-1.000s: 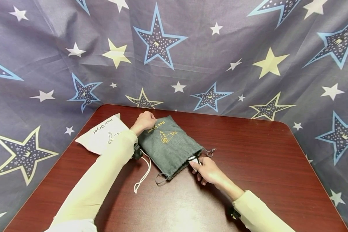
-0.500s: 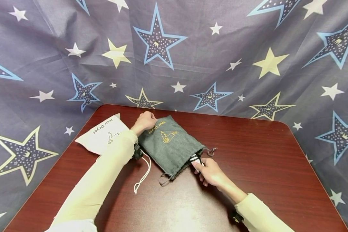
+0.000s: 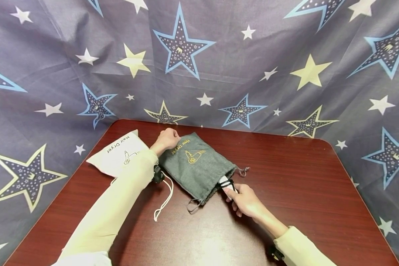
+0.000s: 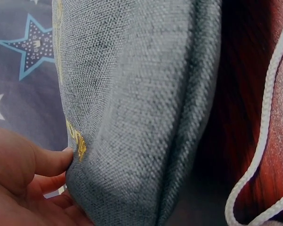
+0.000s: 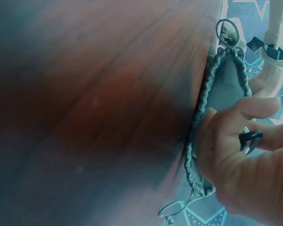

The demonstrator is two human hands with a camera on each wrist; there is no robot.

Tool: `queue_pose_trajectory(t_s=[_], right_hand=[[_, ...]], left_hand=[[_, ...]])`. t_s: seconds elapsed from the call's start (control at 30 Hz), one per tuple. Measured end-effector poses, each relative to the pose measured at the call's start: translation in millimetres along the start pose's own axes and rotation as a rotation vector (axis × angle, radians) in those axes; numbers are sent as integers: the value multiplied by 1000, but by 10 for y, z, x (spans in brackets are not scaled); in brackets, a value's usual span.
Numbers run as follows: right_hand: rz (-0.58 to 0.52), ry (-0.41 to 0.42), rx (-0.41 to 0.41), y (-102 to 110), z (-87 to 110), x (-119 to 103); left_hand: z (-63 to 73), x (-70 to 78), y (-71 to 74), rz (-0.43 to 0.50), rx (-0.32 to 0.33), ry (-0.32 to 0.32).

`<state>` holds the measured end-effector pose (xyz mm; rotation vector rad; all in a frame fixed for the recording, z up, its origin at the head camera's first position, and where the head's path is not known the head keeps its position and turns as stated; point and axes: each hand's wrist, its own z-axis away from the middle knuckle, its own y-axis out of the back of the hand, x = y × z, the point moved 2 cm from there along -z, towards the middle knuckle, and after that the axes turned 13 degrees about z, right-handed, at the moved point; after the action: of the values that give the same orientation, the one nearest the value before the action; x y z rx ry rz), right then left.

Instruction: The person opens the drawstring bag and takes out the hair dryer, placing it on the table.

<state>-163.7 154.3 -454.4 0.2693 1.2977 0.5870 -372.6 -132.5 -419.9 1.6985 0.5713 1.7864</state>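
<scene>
A grey drawstring bag (image 3: 199, 164) with yellow "Hair Dryer" lettering lies on the table, its mouth toward the right front. At its far left end, my left hand (image 3: 166, 139) pinches the cloth; the left wrist view has the thumb by the yellow lettering (image 4: 80, 146). My right hand (image 3: 247, 201) grips a white handle (image 3: 227, 183) with black cord wound round it, at the bag's mouth. The rest of that white thing is hidden inside the bag. Seen from the right wrist, the gathered bag rim (image 5: 207, 94) stands open around the fingers.
Left of the grey bag lies a white drawstring bag (image 3: 119, 157), also printed "Hair Dryer", partly behind my left forearm. Its white cord (image 3: 164, 207) trails on the dark red table (image 3: 306, 184). A star-patterned cloth (image 3: 219, 74) hangs along the table's back and sides.
My right hand has moved slightly right and toward me, and more of the white handle shows outside the bag. The bag's mouth has shifted a little right; my left hand stays put.
</scene>
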Motion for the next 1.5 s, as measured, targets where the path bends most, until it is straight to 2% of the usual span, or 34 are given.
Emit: queue_pose_trajectory(t_s=[0.2, 0.5, 0.7, 1.5], right_hand=[[-10, -2, 5, 26, 39, 10], [6, 5, -1, 54, 89, 38], [13, 10, -9, 86, 139, 48], [28, 14, 7, 131, 203, 71]], left_hand=[[68, 45, 27, 19, 5, -22], [43, 12, 38, 26, 19, -50], [17, -36, 46, 34, 35, -37], [10, -21, 33, 27, 46, -18]])
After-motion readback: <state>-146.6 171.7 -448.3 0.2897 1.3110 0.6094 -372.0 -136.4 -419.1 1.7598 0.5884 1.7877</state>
